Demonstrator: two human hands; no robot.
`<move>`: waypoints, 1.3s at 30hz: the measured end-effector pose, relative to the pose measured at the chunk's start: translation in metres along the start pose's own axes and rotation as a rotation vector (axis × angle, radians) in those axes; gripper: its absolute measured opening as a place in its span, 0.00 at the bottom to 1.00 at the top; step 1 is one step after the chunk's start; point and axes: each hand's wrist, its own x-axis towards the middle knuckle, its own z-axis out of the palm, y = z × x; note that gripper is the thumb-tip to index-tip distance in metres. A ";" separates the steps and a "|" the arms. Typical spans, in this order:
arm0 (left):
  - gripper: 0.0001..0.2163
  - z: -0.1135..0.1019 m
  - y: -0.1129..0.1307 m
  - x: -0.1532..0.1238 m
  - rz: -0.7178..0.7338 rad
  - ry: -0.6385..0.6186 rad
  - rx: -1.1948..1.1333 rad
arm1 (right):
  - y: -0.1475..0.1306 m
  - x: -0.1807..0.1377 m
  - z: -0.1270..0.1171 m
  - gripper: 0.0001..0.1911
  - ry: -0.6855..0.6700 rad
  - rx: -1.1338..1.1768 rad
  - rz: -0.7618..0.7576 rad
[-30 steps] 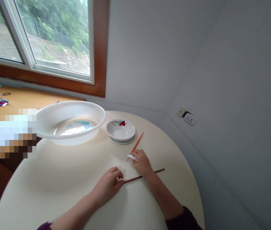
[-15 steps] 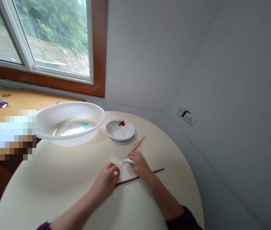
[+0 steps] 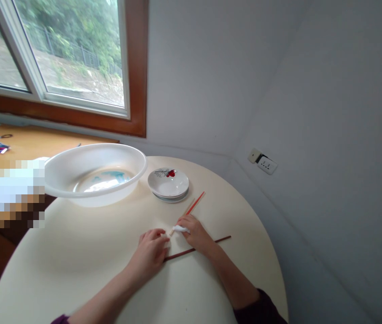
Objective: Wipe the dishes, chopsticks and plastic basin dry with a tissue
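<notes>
My right hand (image 3: 195,234) rests on the round cream table (image 3: 76,261) with its fingers closed on a small white wad (image 3: 179,229) pressed against the near end of a red chopstick (image 3: 195,204). A pale wooden chopstick lies beside the red one. My left hand (image 3: 150,252) lies curled just left of it, its fingertips at the near end of a dark brown chopstick (image 3: 219,240) that runs under my right wrist. What the left fingers hold, if anything, is hidden.
A stack of small white dishes (image 3: 168,183) with a red flower print stands beyond the chopsticks. A large white plastic basin (image 3: 92,173) sits at the table's far left. A wall socket (image 3: 262,163) is on the right wall. A window and a wooden ledge lie behind.
My right hand has slid the white wad nearer along the red chopstick, and a pale chopstick now shows beside it. My left hand has shifted slightly left and nearer my right.
</notes>
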 end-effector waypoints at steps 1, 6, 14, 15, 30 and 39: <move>0.13 0.000 0.000 0.000 0.010 -0.008 0.023 | -0.001 0.000 0.000 0.12 -0.008 0.000 -0.001; 0.19 -0.002 0.003 0.001 0.029 -0.067 0.078 | -0.007 0.000 -0.004 0.14 -0.059 -0.002 0.001; 0.22 -0.003 0.003 0.001 0.038 -0.082 0.091 | -0.015 0.002 -0.010 0.16 -0.120 0.043 -0.016; 0.22 -0.003 0.004 0.001 0.040 -0.079 0.091 | -0.016 0.002 -0.011 0.16 -0.130 0.039 -0.028; 0.16 -0.006 0.009 0.002 0.027 -0.104 0.112 | -0.017 0.001 -0.008 0.10 -0.182 -0.119 -0.096; 0.17 -0.006 0.007 0.001 0.031 -0.099 0.082 | -0.016 0.002 -0.007 0.11 -0.034 -0.142 -0.177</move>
